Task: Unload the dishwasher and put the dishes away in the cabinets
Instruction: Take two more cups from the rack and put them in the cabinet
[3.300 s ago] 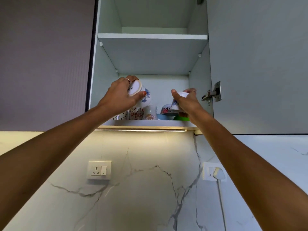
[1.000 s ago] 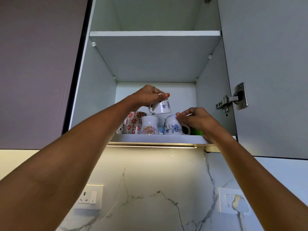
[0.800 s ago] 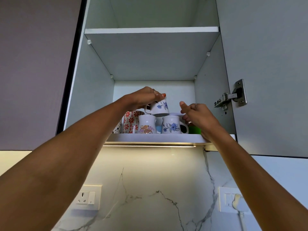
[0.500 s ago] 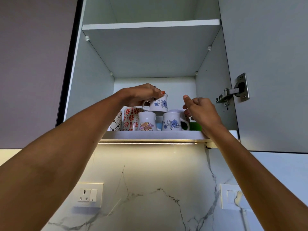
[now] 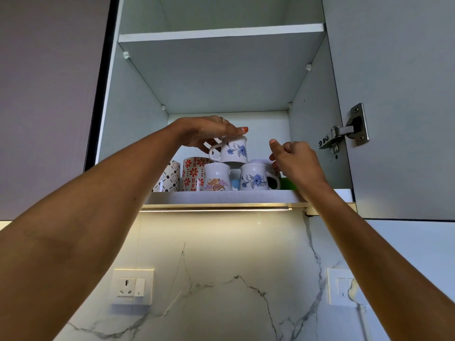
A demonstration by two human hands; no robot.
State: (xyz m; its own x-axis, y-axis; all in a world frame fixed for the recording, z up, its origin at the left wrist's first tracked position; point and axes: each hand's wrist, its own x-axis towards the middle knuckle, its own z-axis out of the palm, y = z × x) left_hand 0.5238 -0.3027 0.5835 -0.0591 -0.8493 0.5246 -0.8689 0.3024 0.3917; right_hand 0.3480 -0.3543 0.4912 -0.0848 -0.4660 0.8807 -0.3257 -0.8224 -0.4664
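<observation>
A white mug with a blue flower [image 5: 234, 151] sits upside down, stacked on a paisley mug [image 5: 216, 177] and a second blue-flower mug [image 5: 253, 178], which stand on the cabinet's bottom shelf [image 5: 221, 196]. My left hand [image 5: 204, 130] lies over the stacked mug, its fingers straight across the top and its thumb by the handle. My right hand [image 5: 295, 161] hovers just right of the lower blue-flower mug, fingers loosely curled and holding nothing.
A red-flower mug [image 5: 193, 173] and a square-patterned mug [image 5: 170, 178] stand at the left of the shelf, a green object [image 5: 288, 184] at the right. The upper shelf [image 5: 221, 34] shows nothing. The open door [image 5: 394, 94] hangs right; wall sockets [image 5: 131, 286] are below.
My left hand lowered the upside-down blue-flower mug onto the two mugs and its fingers have straightened over it. My right hand let go of the lower mug and drew back slightly.
</observation>
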